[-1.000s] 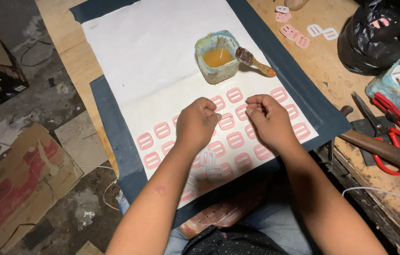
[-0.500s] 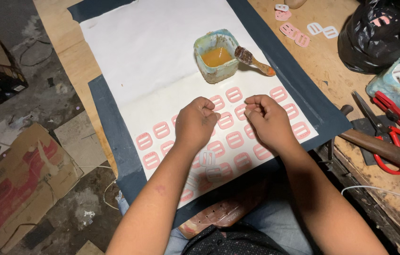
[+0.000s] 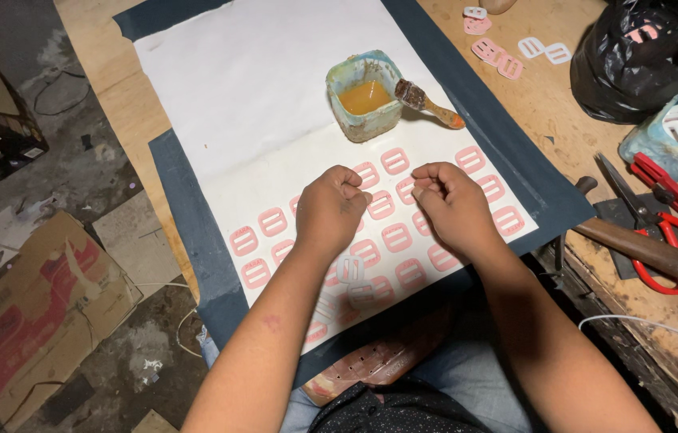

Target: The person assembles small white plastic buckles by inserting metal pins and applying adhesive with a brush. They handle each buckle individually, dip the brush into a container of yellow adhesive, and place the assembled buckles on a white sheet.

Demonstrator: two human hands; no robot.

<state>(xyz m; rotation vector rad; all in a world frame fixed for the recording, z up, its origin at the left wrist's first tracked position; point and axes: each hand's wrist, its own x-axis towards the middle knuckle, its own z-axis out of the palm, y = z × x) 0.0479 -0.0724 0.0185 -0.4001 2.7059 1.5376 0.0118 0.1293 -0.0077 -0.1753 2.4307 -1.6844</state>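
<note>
So both hands are balled up loosely over the white sheet (image 3: 259, 88), knuckles up. Left hand (image 3: 331, 210) has its fingers curled in tight with the thumb tucked against the index tip, like it's pinching something tiny, but I can't tell what, the fingers hide it. Right hand (image 3: 451, 200) is the same deal, fingers pressed together and curled under, thumb meeting the fingertips, whatever is in there is hidden too. The two hands sit near each other, not touching.

Right under and all around the fingers are rows of pink slotted pieces (image 3: 397, 236) lying flat on the sheet, some just beyond the fingertips, some beside the knuckles, a few under the wrists. A couple of whitish ones (image 3: 349, 269) lie under the left wrist.

Well beyond the fingertips there's a grubby little tub of orange glue (image 3: 365, 100), with a small brush (image 3: 429, 104) lying just beside it on the right. Off past the right hand: red-handled scissors (image 3: 671, 216), a wooden handle (image 3: 651, 252) and a black bag (image 3: 635, 56)
</note>
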